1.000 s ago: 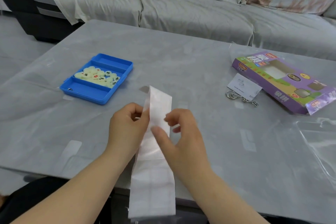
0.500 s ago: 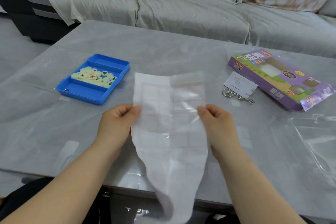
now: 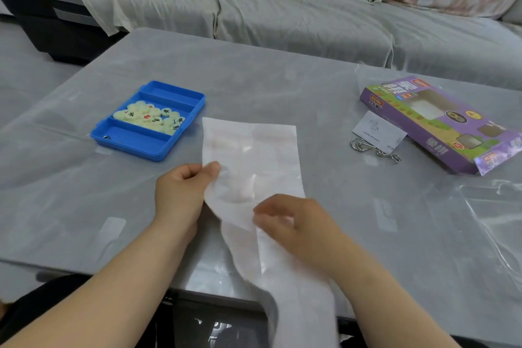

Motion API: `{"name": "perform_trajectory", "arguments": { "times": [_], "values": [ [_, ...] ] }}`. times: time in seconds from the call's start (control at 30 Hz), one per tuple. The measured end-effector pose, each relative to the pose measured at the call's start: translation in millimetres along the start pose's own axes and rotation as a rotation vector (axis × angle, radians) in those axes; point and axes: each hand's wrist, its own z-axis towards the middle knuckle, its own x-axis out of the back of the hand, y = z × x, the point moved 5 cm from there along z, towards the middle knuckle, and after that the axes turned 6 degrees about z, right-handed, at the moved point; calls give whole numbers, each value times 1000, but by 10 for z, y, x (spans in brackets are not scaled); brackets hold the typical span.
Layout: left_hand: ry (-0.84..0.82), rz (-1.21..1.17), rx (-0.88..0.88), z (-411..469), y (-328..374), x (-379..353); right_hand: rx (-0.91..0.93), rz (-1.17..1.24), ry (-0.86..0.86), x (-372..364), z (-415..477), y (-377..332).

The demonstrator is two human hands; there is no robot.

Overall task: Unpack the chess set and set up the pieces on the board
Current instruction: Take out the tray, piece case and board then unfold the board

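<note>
Pieces (image 3: 149,117) in middle compartment of tray (image 3: 135,147), left of paper board (image 3: 248,150); box (image 3: 440,124) and card (image 3: 378,133) at right.

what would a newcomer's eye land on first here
The thin white sheet lies half unfolded at the near middle of the table and hangs over its edge. The left hand pinches the sheet's left edge, and the right hand, blurred, is at its lower part. Left of the sheet sits a blue tray with pale round pieces heaped in its middle compartment. A purple box lies at the far right.
</note>
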Motion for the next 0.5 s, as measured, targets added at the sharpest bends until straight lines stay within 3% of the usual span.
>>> {"name": "perform_trajectory", "arguments": {
  "times": [0.07, 0.2, 0.37, 0.5],
  "values": [
    [13, -14, -13, -40, 19, -15, -153, 57, -51, -76, -65, 12],
    [40, 27, -34, -113, 28, -33, -147, -124, -64, -250, -148, -234],
    [108, -88, -41, -63, 93, 33, -57, -178, 143, -136, -146, -248],
    [10, -263, 0, -57, 123, 15, -53, -173, 268, 129, -102, -183]
  ]
}}
